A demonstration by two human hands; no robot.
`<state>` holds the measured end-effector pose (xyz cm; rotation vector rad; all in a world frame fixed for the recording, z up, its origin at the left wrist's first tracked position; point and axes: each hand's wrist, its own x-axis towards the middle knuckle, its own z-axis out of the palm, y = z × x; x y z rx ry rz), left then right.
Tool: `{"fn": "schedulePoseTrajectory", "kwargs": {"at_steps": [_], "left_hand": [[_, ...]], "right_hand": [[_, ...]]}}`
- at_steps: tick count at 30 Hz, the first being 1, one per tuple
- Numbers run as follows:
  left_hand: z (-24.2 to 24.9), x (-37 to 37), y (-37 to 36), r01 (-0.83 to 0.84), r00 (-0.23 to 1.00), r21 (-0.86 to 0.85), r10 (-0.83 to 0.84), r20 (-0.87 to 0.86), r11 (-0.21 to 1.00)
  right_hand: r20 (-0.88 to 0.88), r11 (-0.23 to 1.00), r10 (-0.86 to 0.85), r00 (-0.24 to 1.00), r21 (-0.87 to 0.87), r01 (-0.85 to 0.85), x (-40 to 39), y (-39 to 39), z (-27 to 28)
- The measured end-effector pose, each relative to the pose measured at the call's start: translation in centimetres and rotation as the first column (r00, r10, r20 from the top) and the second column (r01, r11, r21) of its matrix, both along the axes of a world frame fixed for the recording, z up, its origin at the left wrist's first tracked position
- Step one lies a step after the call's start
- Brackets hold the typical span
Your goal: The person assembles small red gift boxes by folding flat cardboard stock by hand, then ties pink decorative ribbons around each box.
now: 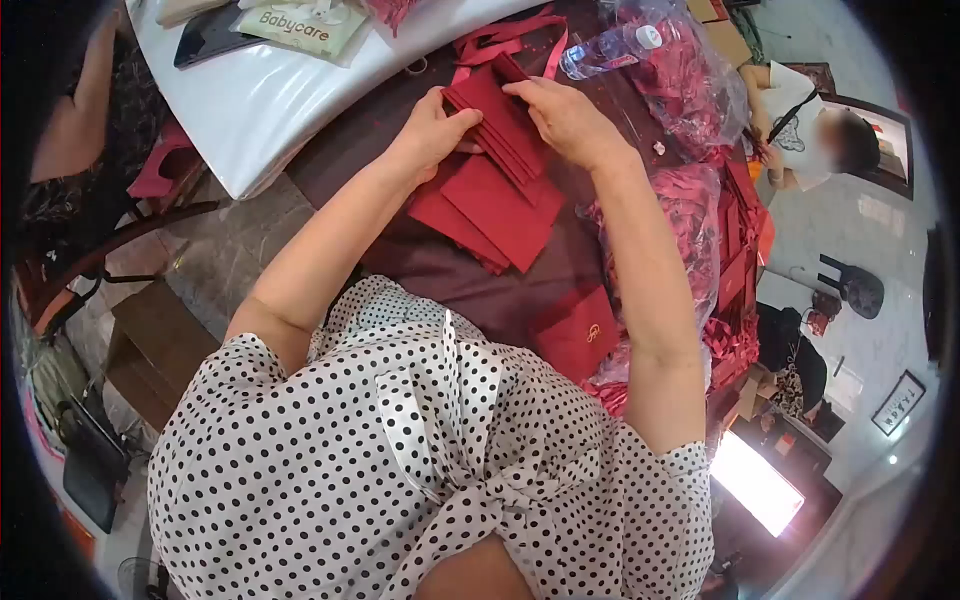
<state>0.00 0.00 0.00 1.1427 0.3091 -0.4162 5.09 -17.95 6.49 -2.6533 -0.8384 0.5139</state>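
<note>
A fanned bundle of flat red envelopes (500, 125) is held up between my two hands. My left hand (435, 132) is closed on its left edge, with the thumb lying across the front. At the upper right, my right hand (568, 118) pinches a dark red folded edge of the bundle; its fingertips are partly hidden. Just below, more red envelopes (500, 220) lie overlapping on the dark cloth. Closer to my body rests a red envelope with a gold emblem (580, 335). Pink-red ribbon (505, 42) lies beyond the bundle.
A water bottle (612, 52) lies beyond my right hand. Clear plastic bags of red ribbon pieces (680, 95) line the right side. At the upper left, a white-covered table (250, 110) carries a Babycare pack (305, 25). Other people are at both sides.
</note>
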Motion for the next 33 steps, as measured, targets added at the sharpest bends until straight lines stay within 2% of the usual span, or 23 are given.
{"fn": "schedulePoseTrajectory", "kwargs": {"at_steps": [2,5,8,13,20,21,23,25,26,28,30,33], "left_hand": [[0.6,0.0,0.0,-0.010,1.000,0.010,0.010,-0.029,1.000],[0.6,-0.2,0.1,-0.003,0.999,0.004,0.003,-0.038,1.000],[-0.2,-0.2,0.3,0.004,1.000,-0.012,-0.004,-0.018,1.000],[0.1,-0.2,0.2,0.009,1.000,-0.032,-0.008,0.013,0.999],[-0.8,0.2,0.0,-0.006,1.000,-0.053,0.004,-0.024,0.999],[-0.6,0.2,-0.1,-0.003,1.000,-0.054,0.002,-0.022,0.999],[0.1,0.2,-0.2,-0.062,0.998,-0.076,0.062,0.000,0.995],[1.0,0.5,-0.1,-0.053,0.997,-0.080,0.057,0.047,0.995],[1.5,0.7,-0.1,-0.047,0.994,-0.086,0.055,0.095,0.995],[1.9,1.4,-0.2,-0.024,0.995,-0.082,0.032,0.098,0.996],[1.3,2.7,-0.4,0.045,0.993,-0.061,-0.038,0.111,0.997],[1.0,3.9,-1.1,0.042,0.996,-0.055,-0.038,0.084,0.998]], "right_hand": [[0.058,0.993,0.081,0.995,0.082,-0.085,0.6,-1.0,-1.0],[0.110,0.991,0.075,0.991,0.098,-0.086,-0.9,0.0,0.0],[0.138,0.988,0.141,0.980,0.046,-0.149,-1.4,0.5,0.3],[0.132,0.988,0.139,0.982,0.045,-0.145,-1.0,0.4,0.0],[0.211,0.987,-0.015,0.977,0.160,-0.019,-0.3,-0.9,0.2],[0.078,0.993,-0.078,0.994,0.097,0.070,-0.5,-0.4,1.5],[-0.051,0.988,-0.152,0.987,0.024,0.154,-0.5,-0.4,1.7],[0.164,0.967,0.060,0.985,0.236,-0.099,0.1,-0.8,0.5],[0.164,0.967,0.057,0.985,0.237,-0.095,0.3,-1.2,0.2],[0.058,0.980,0.015,0.998,0.197,-0.026,0.3,-1.2,0.5],[0.083,0.983,0.019,0.996,0.179,-0.034,-0.1,-1.2,1.2],[0.132,0.977,0.053,0.990,0.198,-0.078,-0.1,-1.4,0.9]]}}
